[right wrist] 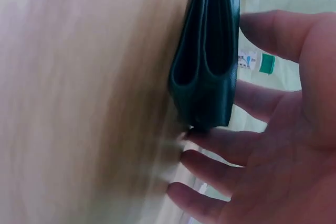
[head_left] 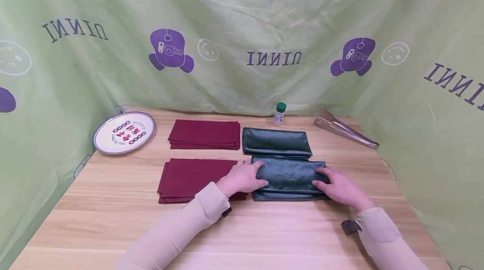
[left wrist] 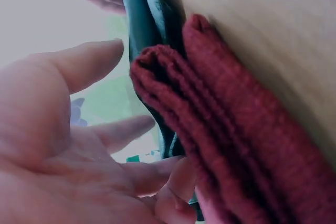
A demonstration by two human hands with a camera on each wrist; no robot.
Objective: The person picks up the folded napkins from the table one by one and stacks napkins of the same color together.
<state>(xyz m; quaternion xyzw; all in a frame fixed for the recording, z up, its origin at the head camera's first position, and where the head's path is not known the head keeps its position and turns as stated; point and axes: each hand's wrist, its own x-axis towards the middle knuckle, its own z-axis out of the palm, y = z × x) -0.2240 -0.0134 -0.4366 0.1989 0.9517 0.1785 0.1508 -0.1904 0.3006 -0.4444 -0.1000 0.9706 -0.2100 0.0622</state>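
Observation:
A folded dark green satin cloth [head_left: 289,175] lies at the front right of the table, its layers stacked. My left hand [head_left: 245,176] rests at its left edge, thumb and forefinger extended onto the top. Beneath that hand is the right end of a folded dark red cloth stack [head_left: 200,177]; its thick folds [left wrist: 231,124] show close up in the left wrist view. My right hand [head_left: 339,184] touches the green cloth's right edge, with thumb and forefinger on top and the other fingers spread beside the folded end [right wrist: 207,82].
Behind lie another dark red stack [head_left: 204,133] and another folded green cloth [head_left: 276,142]. A green-capped bottle [head_left: 279,114] stands at the back, metal tongs [head_left: 345,129] lie at the back right, and a printed oval plate [head_left: 106,135] is at the left. A green curtain [head_left: 234,18] encloses the table.

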